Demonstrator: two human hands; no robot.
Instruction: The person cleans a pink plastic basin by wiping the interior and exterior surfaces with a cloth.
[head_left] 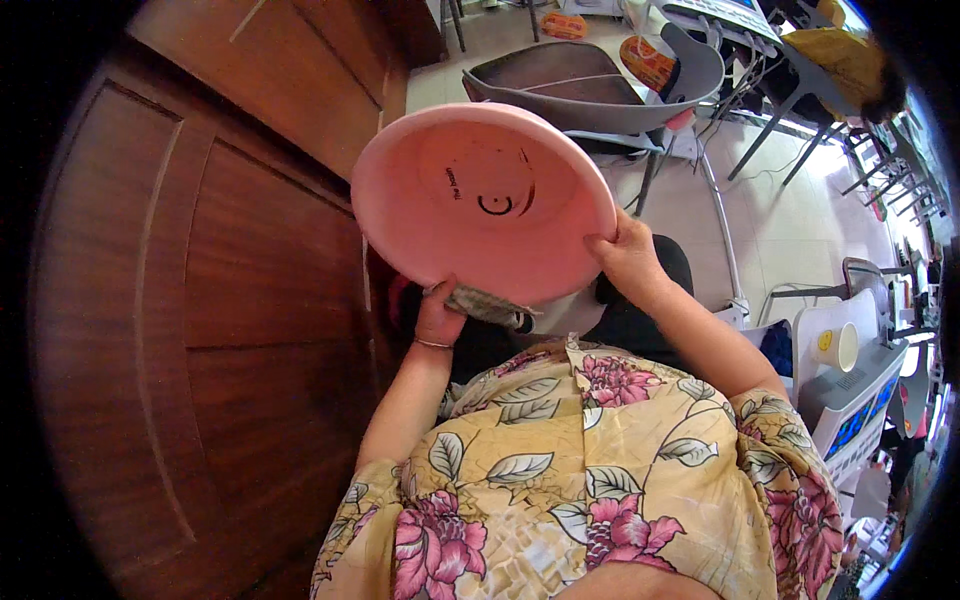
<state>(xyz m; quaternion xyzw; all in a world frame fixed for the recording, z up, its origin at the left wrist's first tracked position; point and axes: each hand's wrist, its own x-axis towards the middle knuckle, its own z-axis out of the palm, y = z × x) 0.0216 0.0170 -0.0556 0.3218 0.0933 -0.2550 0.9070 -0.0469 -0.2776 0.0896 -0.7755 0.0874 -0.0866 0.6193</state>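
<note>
A pink plastic basin (440,240) is held up before me, tilted so that its inside faces me. Dark print and a brownish smear mark its bottom. My left hand (440,315) grips the near lower rim, its thumb over the edge. Beneath that hand hangs a greyish-green cloth (490,307), pinched against the basin's outside. On the right side, my right hand (627,255) is closed round the rim, thumb on the inside. The fingers behind the rim are hidden in both cases.
A dark brown panelled wooden door (270,260) rises close on my left. Beyond the basin stands a grey chair (570,85). To the right are a white paper cup (838,347), a device with a lit screen (860,415) and a white cable strip (720,230) along the tiled floor.
</note>
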